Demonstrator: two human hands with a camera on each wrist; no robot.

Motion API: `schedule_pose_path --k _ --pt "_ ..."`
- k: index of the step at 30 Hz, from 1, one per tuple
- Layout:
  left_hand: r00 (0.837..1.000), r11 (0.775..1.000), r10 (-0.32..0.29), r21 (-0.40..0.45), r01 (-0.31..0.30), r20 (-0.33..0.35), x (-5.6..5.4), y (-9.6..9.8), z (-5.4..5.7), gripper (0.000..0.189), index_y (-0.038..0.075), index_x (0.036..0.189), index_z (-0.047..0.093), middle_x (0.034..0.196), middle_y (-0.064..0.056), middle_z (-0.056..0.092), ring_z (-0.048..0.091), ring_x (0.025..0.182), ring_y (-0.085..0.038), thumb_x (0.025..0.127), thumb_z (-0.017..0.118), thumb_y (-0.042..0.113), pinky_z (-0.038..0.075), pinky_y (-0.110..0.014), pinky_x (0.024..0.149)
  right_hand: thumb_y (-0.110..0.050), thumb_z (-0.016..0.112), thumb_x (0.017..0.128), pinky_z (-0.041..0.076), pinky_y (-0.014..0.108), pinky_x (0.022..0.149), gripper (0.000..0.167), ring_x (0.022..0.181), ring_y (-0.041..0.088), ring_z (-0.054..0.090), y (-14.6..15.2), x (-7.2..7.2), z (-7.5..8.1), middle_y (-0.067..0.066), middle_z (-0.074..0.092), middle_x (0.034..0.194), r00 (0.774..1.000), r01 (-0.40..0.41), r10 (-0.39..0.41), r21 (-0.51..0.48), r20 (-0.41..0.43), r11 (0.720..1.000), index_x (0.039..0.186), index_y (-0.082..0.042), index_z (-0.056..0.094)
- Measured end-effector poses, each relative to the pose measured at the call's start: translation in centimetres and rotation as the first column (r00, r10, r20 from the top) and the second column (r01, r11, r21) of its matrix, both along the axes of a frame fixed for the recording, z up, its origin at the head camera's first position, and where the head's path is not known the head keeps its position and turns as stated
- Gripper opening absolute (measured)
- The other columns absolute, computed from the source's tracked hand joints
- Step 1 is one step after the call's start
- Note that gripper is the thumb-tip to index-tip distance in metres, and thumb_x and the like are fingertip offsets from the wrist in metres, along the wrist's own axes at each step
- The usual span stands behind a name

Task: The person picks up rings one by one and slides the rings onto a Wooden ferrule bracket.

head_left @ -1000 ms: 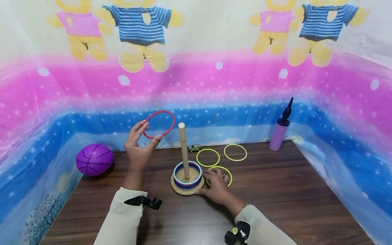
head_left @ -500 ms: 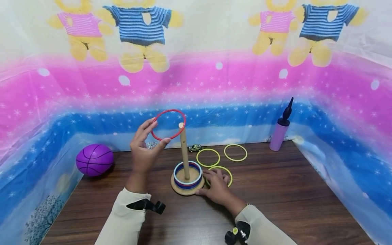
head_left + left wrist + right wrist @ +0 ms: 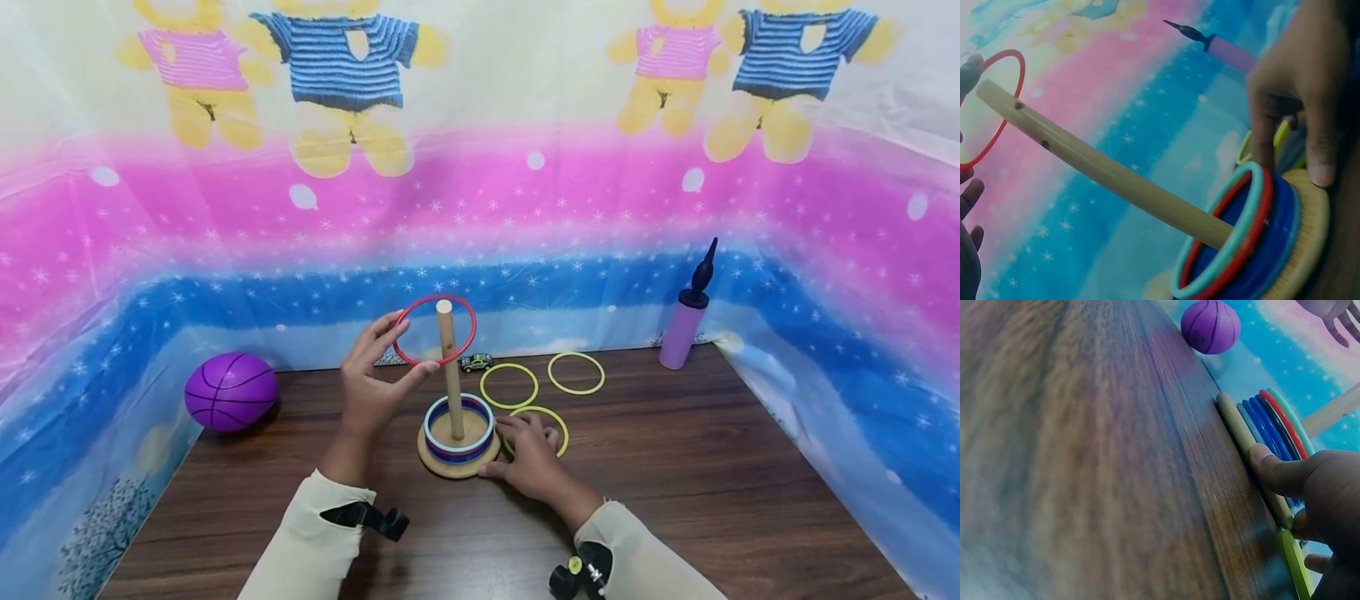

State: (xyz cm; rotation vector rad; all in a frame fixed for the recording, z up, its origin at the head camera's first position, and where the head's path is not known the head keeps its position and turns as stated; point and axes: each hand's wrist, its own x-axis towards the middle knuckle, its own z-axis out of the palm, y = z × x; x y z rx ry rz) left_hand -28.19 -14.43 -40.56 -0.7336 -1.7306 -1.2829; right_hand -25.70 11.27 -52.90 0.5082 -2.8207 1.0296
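Observation:
My left hand (image 3: 375,387) pinches a thin red ring (image 3: 475,323) between thumb and fingers. The ring is tilted and encircles the top of the upright wooden peg (image 3: 452,375) in the head view. Around the peg's foot lies a stack of rings, light blue (image 3: 1254,187) on top, then red (image 3: 1264,215), with dark blue ones (image 3: 1282,219) below. They rest on the round wooden base (image 3: 448,472). My right hand (image 3: 534,454) grips the base's right edge, its thumb (image 3: 1266,462) pressed against the rim in the right wrist view.
Several yellow rings (image 3: 537,385) lie flat right of the stand, one partly under my right hand. A toy car (image 3: 477,362) sits behind the peg. A purple ball (image 3: 232,392) is at left; a purple hand pump (image 3: 682,333) stands back right. A printed curtain (image 3: 480,208) surrounds the table.
My left hand has carried the red ring rightwards, then lowered it, from left of the peg to around its top. My right hand has stayed on the base.

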Motion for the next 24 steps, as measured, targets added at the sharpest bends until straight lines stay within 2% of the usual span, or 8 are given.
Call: schedule_pose_path --k 6,12,17,20,24 --pt "1.0 1.0 0.004 -0.024 -0.004 -0.009 -0.1 -0.1 -1.6 0.079 -0.003 0.136 0.075 0.142 -0.032 0.068 0.063 0.133 -0.055 0.092 0.081 0.062 0.047 -0.014 0.116 -0.043 0.094 0.087 0.021 0.072 0.117 0.079 0.152 0.038 0.041 0.0 -0.1 0.1 0.009 0.061 0.161 1.0 0.004 -0.004 0.015 0.013 1.0 0.152 -0.008 0.066" --pt "0.999 1.0 -0.006 -0.022 0.007 0.046 -0.2 0.0 -3.5 0.079 -0.005 0.135 0.075 0.145 -0.033 0.066 0.062 0.136 -0.054 0.093 0.079 0.062 0.044 -0.015 0.12 -0.042 0.095 0.086 0.021 0.072 0.116 0.079 0.151 0.039 0.042 0.0 -0.1 0.1 0.009 0.061 0.16 1.0 0.004 -0.004 0.004 0.015 1.0 0.152 -0.009 0.066" --pt "0.996 0.999 -0.029 -0.017 0.03 0.088 -0.1 0.1 -5.1 0.073 -0.003 0.136 0.075 0.148 -0.03 0.066 0.059 0.14 -0.055 0.094 0.082 0.055 0.042 -0.015 0.121 -0.041 0.095 0.086 0.022 0.071 0.114 0.078 0.149 0.038 0.043 0.0 -0.1 0.0 0.009 0.062 0.159 1.0 0.002 -0.002 0.005 0.002 1.0 0.151 -0.008 0.066" --pt "0.992 0.999 -0.036 -0.029 0.039 0.119 0.2 0.3 -6.1 0.063 -0.002 0.136 0.075 0.149 -0.026 0.067 0.057 0.141 -0.054 0.092 0.09 0.041 0.039 -0.014 0.122 -0.04 0.096 0.086 0.023 0.07 0.113 0.078 0.148 0.038 0.044 0.0 -0.1 0.0 0.009 0.062 0.159 1.0 0.001 -0.001 0.009 -0.004 1.0 0.151 -0.008 0.067" --pt "0.987 0.999 -0.014 -0.049 0.022 0.16 0.4 0.5 -7.1 0.058 0.001 0.136 0.076 0.15 -0.023 0.068 0.056 0.142 -0.052 0.083 0.096 0.011 0.038 -0.017 0.122 -0.041 0.095 0.086 0.023 0.071 0.114 0.078 0.149 0.038 0.043 0.0 -0.1 -0.1 0.008 0.061 0.16 1.0 -0.001 0.001 0.015 -0.002 1.0 0.151 -0.009 0.066"
